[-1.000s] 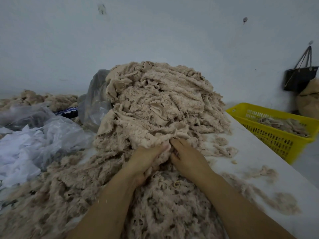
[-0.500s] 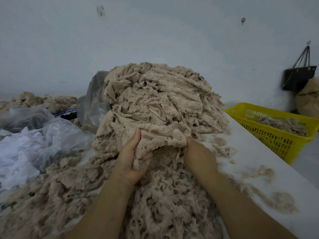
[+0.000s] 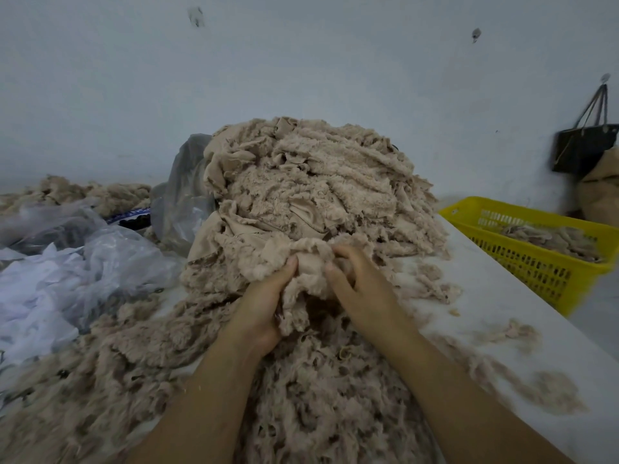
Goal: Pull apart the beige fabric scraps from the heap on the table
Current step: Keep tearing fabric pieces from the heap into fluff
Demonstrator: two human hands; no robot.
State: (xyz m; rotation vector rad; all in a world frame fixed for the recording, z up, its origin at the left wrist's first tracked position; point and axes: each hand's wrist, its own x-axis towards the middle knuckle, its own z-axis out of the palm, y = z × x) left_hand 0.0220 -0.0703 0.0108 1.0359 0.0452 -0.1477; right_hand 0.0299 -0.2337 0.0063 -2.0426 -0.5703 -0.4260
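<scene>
The left hand and right hand both clutch the same fluffy beige fabric scrap between them, at the near foot of the tall beige scrap heap mid white table; thumbs close together, so parting likely runs sideways

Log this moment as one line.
left hand: grips beige scrap | right hand: grips same scrap | heap: piled behind | yellow basket: at right, scraps inside

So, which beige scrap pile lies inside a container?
The small pile in the yellow basket on the right; the tall heap and the far-left pile lie loose, uncontained.
</scene>
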